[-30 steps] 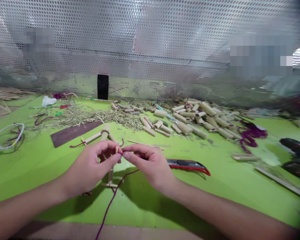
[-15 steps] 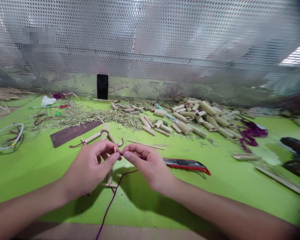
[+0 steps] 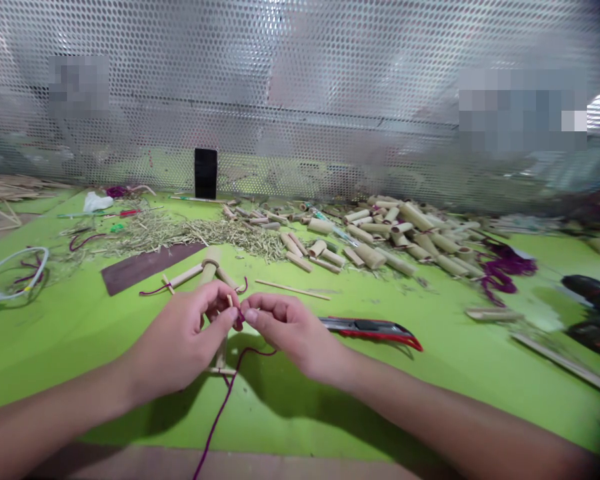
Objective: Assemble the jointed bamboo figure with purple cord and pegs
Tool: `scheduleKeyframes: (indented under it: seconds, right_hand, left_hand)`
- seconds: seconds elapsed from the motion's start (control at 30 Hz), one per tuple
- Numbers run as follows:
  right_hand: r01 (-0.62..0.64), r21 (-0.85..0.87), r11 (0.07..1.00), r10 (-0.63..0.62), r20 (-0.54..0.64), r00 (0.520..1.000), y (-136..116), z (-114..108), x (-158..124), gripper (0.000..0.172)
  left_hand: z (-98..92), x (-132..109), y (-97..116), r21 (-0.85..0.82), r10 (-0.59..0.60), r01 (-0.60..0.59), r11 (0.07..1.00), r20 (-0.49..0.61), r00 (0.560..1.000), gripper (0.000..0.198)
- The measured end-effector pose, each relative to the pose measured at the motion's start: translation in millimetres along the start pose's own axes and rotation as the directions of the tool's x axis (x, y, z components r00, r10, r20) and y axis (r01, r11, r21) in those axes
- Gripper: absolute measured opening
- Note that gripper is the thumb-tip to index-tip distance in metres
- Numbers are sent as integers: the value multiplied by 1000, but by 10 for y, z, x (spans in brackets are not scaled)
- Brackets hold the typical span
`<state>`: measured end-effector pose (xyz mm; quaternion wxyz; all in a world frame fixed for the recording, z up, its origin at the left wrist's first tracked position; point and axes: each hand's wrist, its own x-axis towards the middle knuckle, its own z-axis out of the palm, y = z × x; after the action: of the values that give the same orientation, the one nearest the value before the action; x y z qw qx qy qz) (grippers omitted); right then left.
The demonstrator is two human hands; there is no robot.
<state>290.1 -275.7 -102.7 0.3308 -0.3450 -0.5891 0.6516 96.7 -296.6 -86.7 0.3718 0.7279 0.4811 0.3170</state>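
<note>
My left hand (image 3: 183,340) and my right hand (image 3: 290,337) meet at the fingertips above a jointed bamboo figure (image 3: 209,267) lying on the green table. The left fingers pinch a thin bamboo peg (image 3: 229,301) of the figure. My right thumb and forefinger pinch a purple cord (image 3: 239,320), which runs down past the figure and off the table's near edge. The hands hide the figure's middle. A red-and-black utility knife (image 3: 370,327) lies just right of my right hand, apart from it.
Behind the hands lie a dark board (image 3: 150,270), a thin bamboo stick (image 3: 291,289), bamboo shavings (image 3: 195,233) and several cut bamboo tubes (image 3: 405,240). Purple cord (image 3: 505,267) lies at right, with a dark power tool (image 3: 595,313) beyond. Perforated metal sheet (image 3: 300,87) stands behind the table.
My hands have dropped slightly and drawn closer, and the right hand has shifted left. The purple cord now bunches at the fingertips.
</note>
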Motion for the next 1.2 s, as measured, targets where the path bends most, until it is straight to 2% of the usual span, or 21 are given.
scheduleKeyframes:
  seconds: [0.1,0.2,0.27,0.37,0.43,0.6,0.63,0.77,0.83,0.9,1.0,1.2]
  right_hand:
    - [-58,17,998,58,-7,998,19,-11,6,52]
    - [-113,66,991,113,1,994,24,-27,4,50]
    - [-116,117,986,115,15,993,20,-34,-1,47]
    - [-108,171,979,105,26,994,13,-34,-8,44]
    - [-114,180,977,110,33,993,14,-29,-8,43]
    - [-129,209,969,123,42,992,19,-26,5,42]
    - [-131,213,968,126,37,991,15,-30,6,43]
    - [-141,165,976,142,3,990,-12,-58,11,49]
    - [-127,109,986,130,-24,991,-22,-82,18,50]
    - [-97,37,995,99,-51,994,-28,-111,26,50]
    - [-36,-98,995,29,-74,997,-37,-156,22,47]
    - [43,-394,918,-79,-76,994,-84,-206,-14,29]
  left_hand:
    - [-5,6,-63,88,48,-47,995,-14,999,22]
    - [-37,32,-152,222,195,-179,958,-51,979,28]
    - [-62,53,-203,296,356,-327,897,-47,933,23]
    - [-88,69,-237,368,558,-524,768,17,830,21]
    - [-96,65,-236,408,604,-560,721,25,797,21]
    - [-93,51,-208,400,695,-620,675,-62,716,20]
    - [-92,53,-198,379,688,-618,688,-72,722,19]
    - [-98,65,-143,300,557,-500,813,-144,818,14]
    - [-114,69,-116,290,510,-452,843,-169,843,13]
    - [-140,70,-96,296,500,-440,848,-170,849,14]
    - [-184,69,-93,333,530,-463,821,-144,836,14]
    - [-219,96,-184,526,560,-474,706,-4,829,22]
